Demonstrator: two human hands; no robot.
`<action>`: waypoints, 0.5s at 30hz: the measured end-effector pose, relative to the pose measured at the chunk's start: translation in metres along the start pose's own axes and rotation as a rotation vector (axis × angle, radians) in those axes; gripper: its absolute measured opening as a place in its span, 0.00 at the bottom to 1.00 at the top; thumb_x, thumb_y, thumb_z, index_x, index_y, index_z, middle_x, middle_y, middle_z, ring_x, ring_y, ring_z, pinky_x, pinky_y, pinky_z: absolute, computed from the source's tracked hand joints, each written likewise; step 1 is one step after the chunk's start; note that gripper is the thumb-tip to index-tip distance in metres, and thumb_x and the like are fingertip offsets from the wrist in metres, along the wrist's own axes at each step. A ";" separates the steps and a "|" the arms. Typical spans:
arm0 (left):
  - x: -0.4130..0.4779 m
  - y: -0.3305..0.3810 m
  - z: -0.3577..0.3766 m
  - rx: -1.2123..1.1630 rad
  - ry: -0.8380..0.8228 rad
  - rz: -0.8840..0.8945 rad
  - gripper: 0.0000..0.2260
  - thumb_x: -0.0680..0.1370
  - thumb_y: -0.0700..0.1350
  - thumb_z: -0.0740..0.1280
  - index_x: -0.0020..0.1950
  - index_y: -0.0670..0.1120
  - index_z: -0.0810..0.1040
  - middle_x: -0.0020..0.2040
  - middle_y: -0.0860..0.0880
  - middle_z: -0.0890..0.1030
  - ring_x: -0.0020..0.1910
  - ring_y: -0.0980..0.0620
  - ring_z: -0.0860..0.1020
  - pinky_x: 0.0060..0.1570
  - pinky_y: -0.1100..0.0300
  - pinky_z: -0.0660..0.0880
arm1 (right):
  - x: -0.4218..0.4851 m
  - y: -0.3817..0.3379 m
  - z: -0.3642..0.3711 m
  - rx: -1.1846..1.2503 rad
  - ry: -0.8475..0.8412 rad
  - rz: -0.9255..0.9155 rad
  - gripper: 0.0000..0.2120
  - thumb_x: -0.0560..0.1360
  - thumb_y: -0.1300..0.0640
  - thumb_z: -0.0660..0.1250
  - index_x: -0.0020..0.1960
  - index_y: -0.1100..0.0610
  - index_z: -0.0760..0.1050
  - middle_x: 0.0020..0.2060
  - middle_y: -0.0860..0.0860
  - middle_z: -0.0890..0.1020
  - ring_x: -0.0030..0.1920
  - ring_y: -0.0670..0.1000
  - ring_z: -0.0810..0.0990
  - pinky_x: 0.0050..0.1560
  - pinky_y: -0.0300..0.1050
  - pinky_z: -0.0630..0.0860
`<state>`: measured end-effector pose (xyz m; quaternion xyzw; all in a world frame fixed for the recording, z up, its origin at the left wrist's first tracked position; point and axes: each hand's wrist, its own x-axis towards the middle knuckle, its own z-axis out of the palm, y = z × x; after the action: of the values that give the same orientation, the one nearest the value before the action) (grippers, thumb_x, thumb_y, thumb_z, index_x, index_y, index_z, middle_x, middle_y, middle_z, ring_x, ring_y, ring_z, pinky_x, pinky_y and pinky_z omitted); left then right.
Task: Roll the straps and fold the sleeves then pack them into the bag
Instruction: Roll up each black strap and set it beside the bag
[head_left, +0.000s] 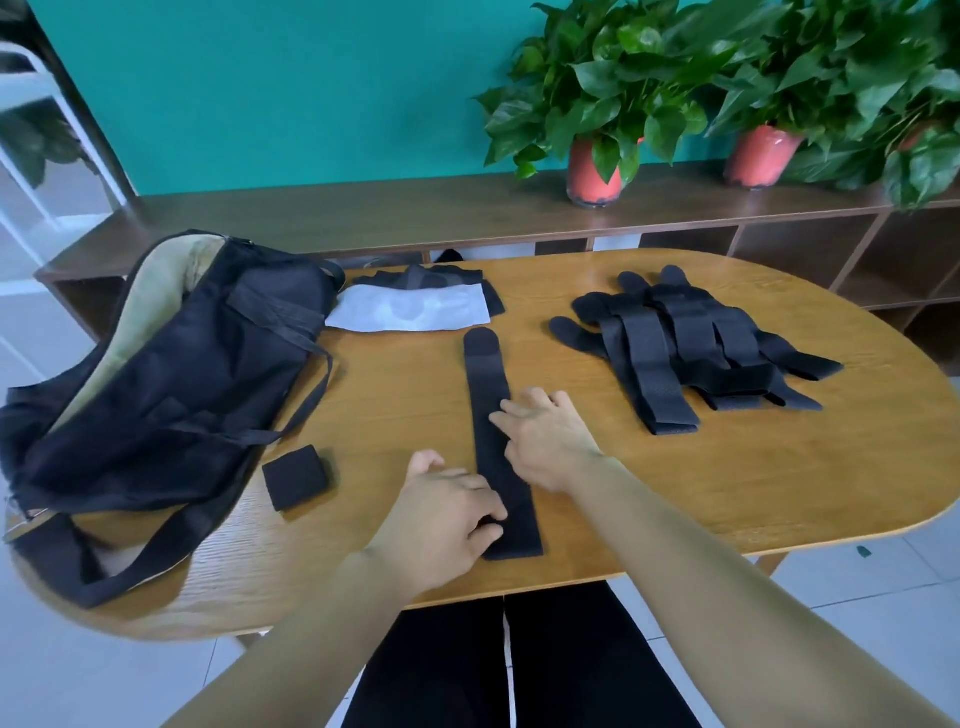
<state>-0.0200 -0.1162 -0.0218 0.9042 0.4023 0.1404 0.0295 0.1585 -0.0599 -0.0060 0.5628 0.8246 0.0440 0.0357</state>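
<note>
One black strap (485, 384) lies flat, running away from the person, on the wooden surface (727, 467). The right hand (545, 441) rests on its middle, fingers spread straight. The left hand (447, 514) curls against its near end (gripping or not, I cannot tell). The open bag (156, 374) sits to the left with a small folded black piece (296, 477) just beside it. A pile of straps (691, 343) lies well to the right.
</note>
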 end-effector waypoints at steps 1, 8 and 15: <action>-0.002 -0.001 -0.002 -0.003 0.003 0.001 0.08 0.74 0.54 0.63 0.46 0.57 0.82 0.42 0.60 0.81 0.44 0.60 0.77 0.59 0.59 0.49 | 0.006 -0.003 -0.002 -0.013 -0.006 -0.001 0.16 0.78 0.51 0.53 0.64 0.52 0.68 0.59 0.46 0.73 0.65 0.54 0.63 0.58 0.51 0.62; -0.017 -0.013 -0.002 0.001 0.009 -0.005 0.12 0.75 0.55 0.59 0.48 0.57 0.82 0.47 0.61 0.82 0.48 0.61 0.78 0.63 0.54 0.49 | 0.025 -0.011 -0.007 -0.036 -0.008 0.005 0.13 0.78 0.51 0.53 0.60 0.53 0.68 0.54 0.48 0.73 0.60 0.54 0.65 0.53 0.50 0.61; -0.038 -0.016 -0.005 -0.057 0.147 -0.062 0.21 0.72 0.46 0.58 0.63 0.54 0.78 0.61 0.60 0.78 0.61 0.62 0.73 0.65 0.53 0.55 | -0.002 -0.001 -0.008 0.224 0.232 0.002 0.21 0.79 0.60 0.56 0.71 0.54 0.67 0.69 0.50 0.70 0.72 0.53 0.58 0.64 0.48 0.58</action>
<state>-0.0571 -0.1335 -0.0287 0.8772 0.4271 0.2171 0.0301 0.1575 -0.0624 0.0014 0.5551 0.8225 0.0165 -0.1229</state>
